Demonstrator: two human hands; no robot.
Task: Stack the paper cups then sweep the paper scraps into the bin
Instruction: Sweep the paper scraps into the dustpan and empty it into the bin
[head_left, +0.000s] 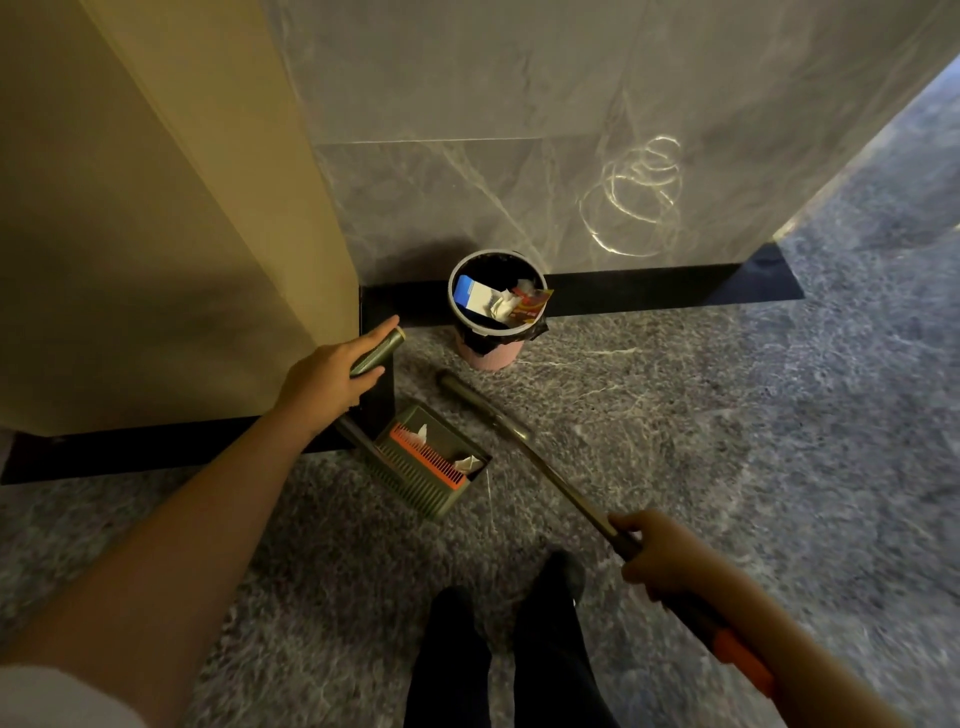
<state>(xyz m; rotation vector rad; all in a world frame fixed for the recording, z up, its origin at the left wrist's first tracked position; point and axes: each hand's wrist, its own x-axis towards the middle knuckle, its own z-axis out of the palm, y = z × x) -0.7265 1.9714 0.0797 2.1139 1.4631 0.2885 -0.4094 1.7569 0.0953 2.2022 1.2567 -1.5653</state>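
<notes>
With the dustpan (415, 480) gripped by the curled fingers of the left hand (332, 374) and the broom (519, 436) by those of the right hand (662, 556), paper scraps (467, 462) were held in the dustpan near the bin (491, 357), likely to be tipped in next.

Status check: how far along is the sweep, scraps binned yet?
Done: paper scraps lie in the dustpan. In hand: left hand grips the dustpan's handle, right hand grips the broom pole. Left: tip the dustpan into the bin. No cups in view, so stacking cannot be judged.
</notes>
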